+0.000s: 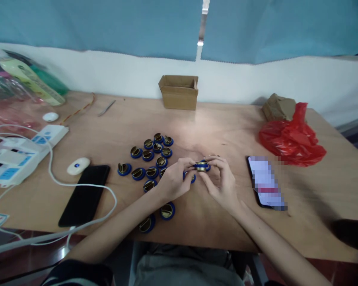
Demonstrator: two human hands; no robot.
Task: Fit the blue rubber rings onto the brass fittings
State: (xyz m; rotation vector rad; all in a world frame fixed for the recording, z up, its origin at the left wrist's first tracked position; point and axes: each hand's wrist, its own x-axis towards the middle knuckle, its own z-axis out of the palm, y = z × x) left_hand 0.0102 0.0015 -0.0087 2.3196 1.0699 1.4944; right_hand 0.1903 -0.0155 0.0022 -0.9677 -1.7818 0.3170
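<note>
Between my hands, just above the table, is a small round brass-coloured piece with a blue rim (202,166). My left hand (179,178) pinches its left side with thumb and fingers. On the other side, the thumb and fingertips of my right hand (222,180) close on its right edge. Another blue-rimmed piece (192,177) lies partly hidden beside my left fingers. Several similar pieces (147,155) are spread over the table to the left, brass side up, with a bar across each. Two of them, one a blue-rimmed disc (167,211), lie near my left forearm.
An open cardboard box (179,97) stands at the wall. On the right are a lit phone (267,182), a red plastic bag (290,137) and a brown package (277,106). Leftward lie a dark phone (83,196), a white cable (50,159), a power strip (26,155) and tweezers (106,108).
</note>
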